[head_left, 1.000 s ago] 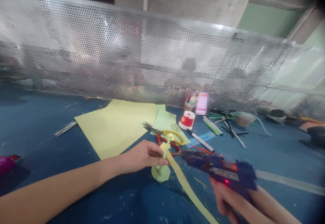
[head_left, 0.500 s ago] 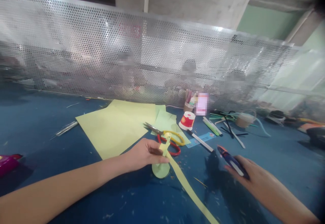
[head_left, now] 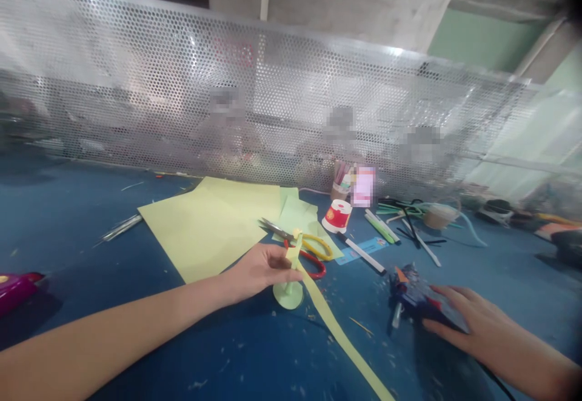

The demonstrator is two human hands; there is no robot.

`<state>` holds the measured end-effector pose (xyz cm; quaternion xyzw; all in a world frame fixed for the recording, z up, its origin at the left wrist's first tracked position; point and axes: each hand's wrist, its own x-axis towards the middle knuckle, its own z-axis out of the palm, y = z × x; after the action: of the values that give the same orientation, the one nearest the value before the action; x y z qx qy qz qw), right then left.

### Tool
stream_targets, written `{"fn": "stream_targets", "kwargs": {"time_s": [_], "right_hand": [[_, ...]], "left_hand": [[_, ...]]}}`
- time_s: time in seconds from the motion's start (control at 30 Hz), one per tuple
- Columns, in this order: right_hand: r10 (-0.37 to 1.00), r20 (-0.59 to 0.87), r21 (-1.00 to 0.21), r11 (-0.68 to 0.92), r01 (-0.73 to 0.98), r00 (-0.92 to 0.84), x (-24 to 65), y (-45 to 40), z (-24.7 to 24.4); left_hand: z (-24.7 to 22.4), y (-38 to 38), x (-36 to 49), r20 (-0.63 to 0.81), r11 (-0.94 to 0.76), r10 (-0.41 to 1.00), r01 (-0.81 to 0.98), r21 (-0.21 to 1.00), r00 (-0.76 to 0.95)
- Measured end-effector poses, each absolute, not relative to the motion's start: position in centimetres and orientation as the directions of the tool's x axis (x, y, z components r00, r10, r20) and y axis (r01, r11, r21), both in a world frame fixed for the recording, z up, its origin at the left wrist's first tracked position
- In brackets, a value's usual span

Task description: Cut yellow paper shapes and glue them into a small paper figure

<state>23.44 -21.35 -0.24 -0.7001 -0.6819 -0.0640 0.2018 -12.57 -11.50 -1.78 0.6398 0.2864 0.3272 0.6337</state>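
My left hand (head_left: 264, 266) pinches a small pale green paper stand with a round base (head_left: 288, 295) and an upright stem. A long yellow paper strip (head_left: 334, 328) runs from my left fingers down toward the lower right. Scissors (head_left: 318, 246) with one yellow and one red handle loop lie just behind my left fingers. Over on the right, my right hand (head_left: 468, 316) is closed around a dark blue hot glue gun (head_left: 425, 301) with an orange part near its front. The gun is low at the blue table (head_left: 254, 358); whether it touches the surface I cannot tell.
Yellow paper sheets (head_left: 209, 225) lie behind my left hand. A red and white paper cup (head_left: 337, 216) stands upside down near a marker (head_left: 364, 252) and a blue ruler (head_left: 350, 254). A magenta object (head_left: 18, 292) sits far left. Perforated metal screen (head_left: 282, 104) behind.
My right hand has moved slightly right and down with the glue gun, which has turned so more of its side shows. My left hand keeps its pinch almost unmoved.
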Motion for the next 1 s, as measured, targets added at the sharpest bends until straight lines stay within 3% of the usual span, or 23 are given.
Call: {"fn": "stream_targets", "kwargs": {"time_s": [0.1, 0.17, 0.23, 0.43, 0.6, 0.77, 1.0], "right_hand": [[0.971, 0.236, -0.413, 0.069, 0.908, 0.034, 17.6, -20.7, 2.7], [0.988, 0.13, -0.57, 0.147, 0.809, -0.089, 12.7, -19.7, 3.8], [0.971, 0.168, -0.669, 0.24, 0.703, -0.171, 8.5, -18.5, 4.2], [0.959, 0.198, -0.752, 0.281, 0.595, -0.203, 4.2, -16.2, 3.6], [0.965, 0.208, -0.755, 0.261, 0.601, -0.158, 3.8, -16.3, 3.6], [0.967, 0.21, -0.767, 0.253, 0.59, -0.142, 3.6, -16.3, 3.7], [0.973, 0.132, -0.832, 0.214, 0.511, -0.192, 5.7, -16.7, 3.0]], "left_hand": [[-1.7, -11.5, -12.5, 0.054, -0.032, 0.784, -0.047, 0.998, 0.618], [-1.6, -11.6, -12.4, 0.068, -0.038, 0.774, -0.061, 0.997, 0.63], [-1.6, -11.6, -12.4, 0.086, -0.051, 0.756, -0.072, 0.996, 0.649], [-1.9, -11.5, -12.7, 0.109, -0.076, 0.754, -0.078, 0.994, 0.647], [-2.1, -11.4, -12.8, 0.114, -0.082, 0.785, -0.08, 0.993, 0.609], [-1.8, -11.6, -12.9, 0.167, -0.079, 0.728, -0.16, 0.984, 0.665], [-1.6, -11.4, -12.8, 0.19, -0.11, 0.755, -0.166, 0.98, 0.627]]}}
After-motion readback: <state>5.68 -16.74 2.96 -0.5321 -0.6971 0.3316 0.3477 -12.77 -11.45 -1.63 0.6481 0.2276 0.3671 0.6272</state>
